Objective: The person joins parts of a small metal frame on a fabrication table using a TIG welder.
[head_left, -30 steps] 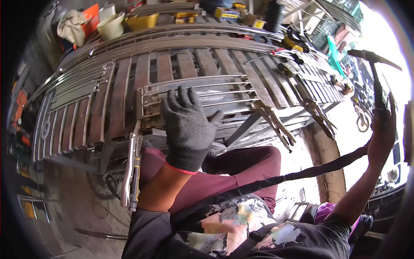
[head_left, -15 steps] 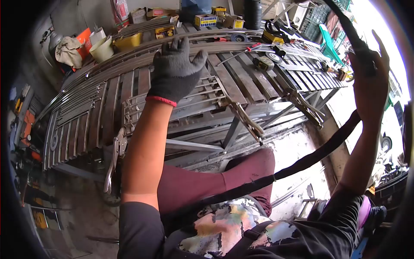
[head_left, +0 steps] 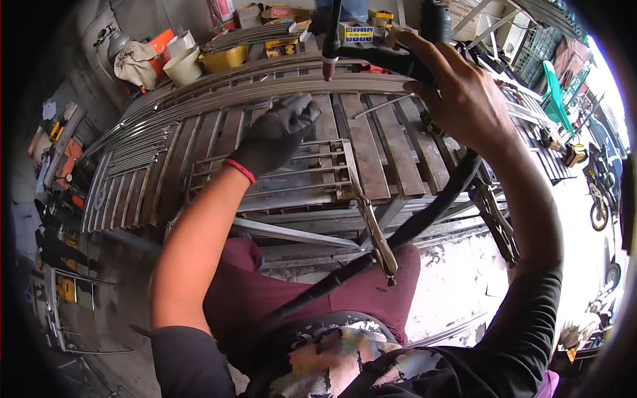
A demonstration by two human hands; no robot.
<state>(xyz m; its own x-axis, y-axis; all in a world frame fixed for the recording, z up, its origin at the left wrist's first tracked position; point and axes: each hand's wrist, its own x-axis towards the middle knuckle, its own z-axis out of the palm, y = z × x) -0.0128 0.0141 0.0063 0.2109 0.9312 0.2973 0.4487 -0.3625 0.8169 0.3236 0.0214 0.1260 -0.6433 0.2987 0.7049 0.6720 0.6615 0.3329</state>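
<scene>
My bare right hand (head_left: 468, 99) is wrapped around the black handle of a TIG welding torch (head_left: 378, 54), raised over the slatted metal table (head_left: 368, 149). The torch's reddish cup (head_left: 328, 69) points down, clear of the metal below. Its thick black sheathed cable (head_left: 424, 222) runs down across my lap. In a grey glove with a red cuff, my left hand (head_left: 282, 127) has its fingers curled in; whatever may be inside them is hidden. It is above a small frame of thin metal bars (head_left: 350, 166) at the table's front edge. Locking pliers (head_left: 377, 242) clamp the frame's right corner.
Long metal strips (head_left: 252, 89) and a bundle of thin rods (head_left: 139, 149) lie on the left and back of the table. A second pair of locking pliers (head_left: 494, 225) hangs at the right. Yellow tubs (head_left: 222, 61) and small boxes (head_left: 356, 32) stand behind.
My right hand has brought the torch leftward from the far right to over the table. My left hand has gone from spread fingers to curled and dropped lower.
</scene>
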